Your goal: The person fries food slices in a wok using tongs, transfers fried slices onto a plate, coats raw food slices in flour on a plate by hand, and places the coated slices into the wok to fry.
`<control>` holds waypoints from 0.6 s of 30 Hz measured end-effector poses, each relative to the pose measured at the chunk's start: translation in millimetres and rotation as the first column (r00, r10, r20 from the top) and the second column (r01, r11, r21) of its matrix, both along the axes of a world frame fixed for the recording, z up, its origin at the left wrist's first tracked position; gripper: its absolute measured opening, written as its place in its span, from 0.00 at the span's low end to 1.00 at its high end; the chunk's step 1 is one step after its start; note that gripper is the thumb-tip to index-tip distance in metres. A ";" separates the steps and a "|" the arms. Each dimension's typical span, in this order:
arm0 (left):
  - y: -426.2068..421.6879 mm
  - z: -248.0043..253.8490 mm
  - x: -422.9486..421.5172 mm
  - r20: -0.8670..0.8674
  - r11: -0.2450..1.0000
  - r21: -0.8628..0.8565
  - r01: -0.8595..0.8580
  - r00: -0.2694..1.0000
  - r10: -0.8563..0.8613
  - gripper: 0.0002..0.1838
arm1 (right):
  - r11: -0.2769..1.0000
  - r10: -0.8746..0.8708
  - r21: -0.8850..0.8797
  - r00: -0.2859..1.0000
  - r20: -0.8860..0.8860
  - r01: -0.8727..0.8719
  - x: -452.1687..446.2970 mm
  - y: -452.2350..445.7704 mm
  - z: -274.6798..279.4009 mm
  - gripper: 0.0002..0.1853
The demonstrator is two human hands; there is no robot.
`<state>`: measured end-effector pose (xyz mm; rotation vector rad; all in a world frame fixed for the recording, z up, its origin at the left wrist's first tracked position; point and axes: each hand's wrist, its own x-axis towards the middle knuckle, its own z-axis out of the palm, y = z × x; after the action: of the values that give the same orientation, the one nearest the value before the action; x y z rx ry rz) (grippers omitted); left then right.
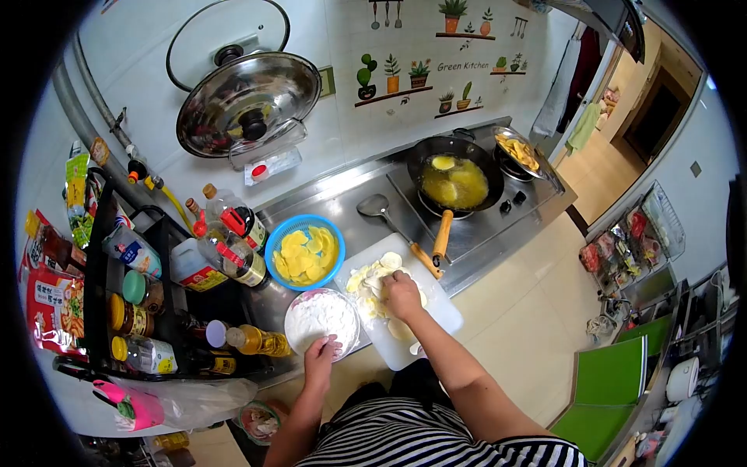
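The left hand (pixel 323 352) lay at the near edge of a bowl (pixel 288 327) of white powder (pixel 317 313); the right hand (pixel 401 296) reached into whitened slices (pixel 364 282) on the cutting board (pixel 447 315). I couldn't tell either grip. Beyond stood a blue basket (pixel 271 267), left, and a wok (pixel 418 158), far right.

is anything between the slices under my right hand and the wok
Yes, the spatula lies on the steel counter between the white-coated slices and the wok. The wok's wooden handle also points back toward the cutting board. Nothing visible separates your right hand from the slices.
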<state>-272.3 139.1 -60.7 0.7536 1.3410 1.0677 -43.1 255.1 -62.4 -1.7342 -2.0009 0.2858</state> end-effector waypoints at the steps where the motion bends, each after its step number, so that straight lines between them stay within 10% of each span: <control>1: -1.3 1.5 0.9 -0.018 1.000 -0.021 -0.012 1.000 0.011 0.11 | 1.000 0.021 -0.001 0.999 0.031 -0.021 1.0 2.3 -2.8 0.13; 18: 6.9 -1.5 53.1 0.057 0.992 -0.052 -0.119 0.991 0.122 0.09 | 0.985 0.101 -0.077 0.887 -0.451 -0.151 62.6 -9.6 83.9 0.08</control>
<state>-219.2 146.0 -62.2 0.6059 1.3696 1.1406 19.5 245.5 21.6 -1.4350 -1.7805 0.7791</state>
